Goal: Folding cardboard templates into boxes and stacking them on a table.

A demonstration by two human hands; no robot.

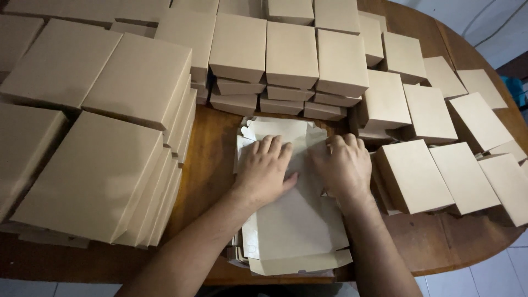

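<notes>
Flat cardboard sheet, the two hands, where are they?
flat cardboard sheet [300, 225]: head view, its bare lower part.
left hand [264, 170]: head view, back of the hand.
right hand [344, 168]: head view, back of the hand.

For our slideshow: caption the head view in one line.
Both hands, left hand and right hand, press a flat box blank among folded boxes.

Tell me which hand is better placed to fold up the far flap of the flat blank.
Probably the right hand: its fingertips lie nearest the blank's far flap. The left hand presses further back, mid-sheet.
</notes>
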